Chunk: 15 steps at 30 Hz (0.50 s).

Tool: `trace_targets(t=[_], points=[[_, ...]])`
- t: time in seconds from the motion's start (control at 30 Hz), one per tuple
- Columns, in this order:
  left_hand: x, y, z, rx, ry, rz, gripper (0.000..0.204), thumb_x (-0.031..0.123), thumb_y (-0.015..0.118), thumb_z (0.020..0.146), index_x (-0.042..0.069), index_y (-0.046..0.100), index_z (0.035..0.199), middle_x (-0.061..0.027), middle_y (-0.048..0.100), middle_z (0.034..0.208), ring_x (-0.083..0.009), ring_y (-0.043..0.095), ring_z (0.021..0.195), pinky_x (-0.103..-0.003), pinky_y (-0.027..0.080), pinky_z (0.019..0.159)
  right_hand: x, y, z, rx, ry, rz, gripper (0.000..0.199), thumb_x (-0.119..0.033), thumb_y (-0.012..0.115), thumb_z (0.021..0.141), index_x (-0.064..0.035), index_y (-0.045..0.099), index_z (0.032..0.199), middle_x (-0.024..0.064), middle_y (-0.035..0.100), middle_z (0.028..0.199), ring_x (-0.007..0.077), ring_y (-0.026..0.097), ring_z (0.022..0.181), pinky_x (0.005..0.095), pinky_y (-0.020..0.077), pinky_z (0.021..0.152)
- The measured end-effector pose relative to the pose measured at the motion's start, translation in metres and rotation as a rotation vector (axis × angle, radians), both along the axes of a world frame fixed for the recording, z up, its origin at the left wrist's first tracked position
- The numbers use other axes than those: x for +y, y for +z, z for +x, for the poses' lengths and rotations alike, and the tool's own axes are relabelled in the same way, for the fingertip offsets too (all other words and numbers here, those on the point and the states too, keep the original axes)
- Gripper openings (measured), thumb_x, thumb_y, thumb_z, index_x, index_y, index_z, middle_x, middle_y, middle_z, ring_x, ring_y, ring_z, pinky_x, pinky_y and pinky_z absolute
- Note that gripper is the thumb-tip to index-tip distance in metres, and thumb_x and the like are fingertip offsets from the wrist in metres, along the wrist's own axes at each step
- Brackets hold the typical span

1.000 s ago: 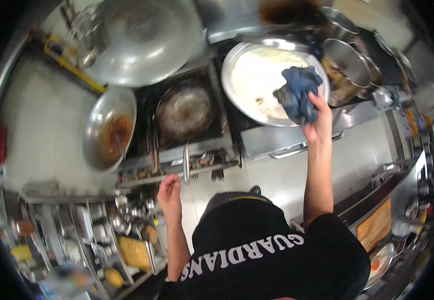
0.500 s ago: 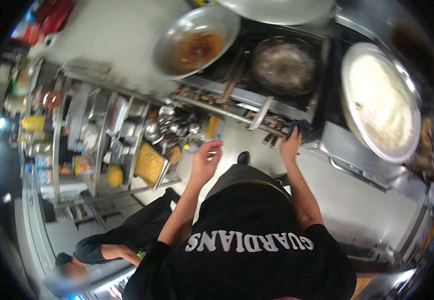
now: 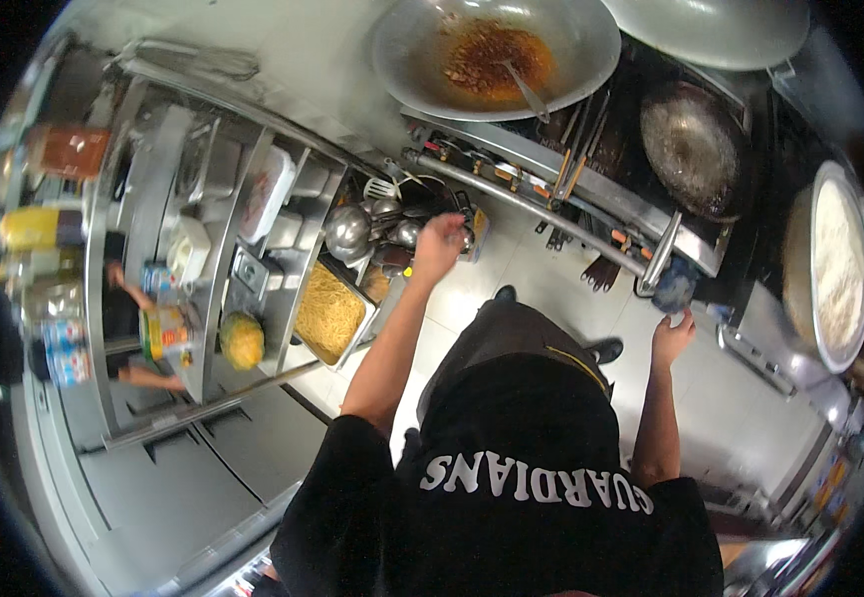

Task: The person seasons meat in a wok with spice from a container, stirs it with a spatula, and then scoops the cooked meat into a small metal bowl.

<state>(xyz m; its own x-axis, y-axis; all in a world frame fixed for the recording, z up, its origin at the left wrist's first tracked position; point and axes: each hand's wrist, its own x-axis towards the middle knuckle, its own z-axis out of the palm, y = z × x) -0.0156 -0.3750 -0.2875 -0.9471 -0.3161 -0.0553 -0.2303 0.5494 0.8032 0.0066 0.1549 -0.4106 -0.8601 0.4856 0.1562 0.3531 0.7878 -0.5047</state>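
Blue cloth [image 3: 673, 287] is at the near right corner of the stove [image 3: 631, 204], just past the fingers of my right hand [image 3: 671, 336]; gripping or only brushing it, I can't tell. My left hand [image 3: 439, 251], off the stove's left front, has loosely curled fingers, nothing visible in them, metal utensils [image 3: 349, 231] just beside.

Risks, my guess: if the cloth isn't properly caught, it could slip to the floor in front of the stove; pushed inward, it could meet heat. Raising the left arm carelessly could knock the ladle [image 3: 527, 90] at the stove's left end and splash sauce.

Containers: metal wok [image 3: 400, 55], stove's left end, red-brown oily sauce [image 3: 482, 50]. Dark wok [image 3: 666, 119], on the stove, murky bottom, contents unclear. Metal basin [image 3: 800, 261], stove's right end, white powder [image 3: 840, 269]. Tray [image 3: 370, 310], left of the stove's front, yellow noodles [image 3: 323, 313].
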Motion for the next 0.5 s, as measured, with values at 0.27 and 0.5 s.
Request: trace_targets(t=[0.27, 0.5], points=[[-0.13, -0.118, -0.138, -0.356, -0.227, -0.69, 0.043, 0.03, 0.071, 0.087, 0.004, 0.067, 0.121, -0.0199, 0.07, 0.113, -0.0364, 0.069, 0.1, -0.044, 0.056, 0.085, -0.103, -0.014, 0.149, -0.207, -0.28, -0.405, 0.05, -0.008, 0.06, 0.088, -0.0052, 0.051, 0.137, 0.0226, 0.053, 0.129, 0.0333, 0.064, 0.105, 0.0422, 0.0539, 0.088], [-0.163, -0.122, -0.185, -0.319, -0.452, -0.843, 0.044, 0.031, 0.081, 0.08, 0.001, 0.067, 0.109, -0.0216, 0.067, 0.111, -0.039, 0.064, 0.105, -0.048, 0.052, 0.089, -0.189, -0.056, 0.295, -0.374, -0.621, -0.564, 0.044, -0.007, 0.059, 0.087, -0.0021, 0.056, 0.131, 0.0251, 0.06, 0.123, 0.0352, 0.061, 0.113, 0.0405, 0.0534, 0.093]])
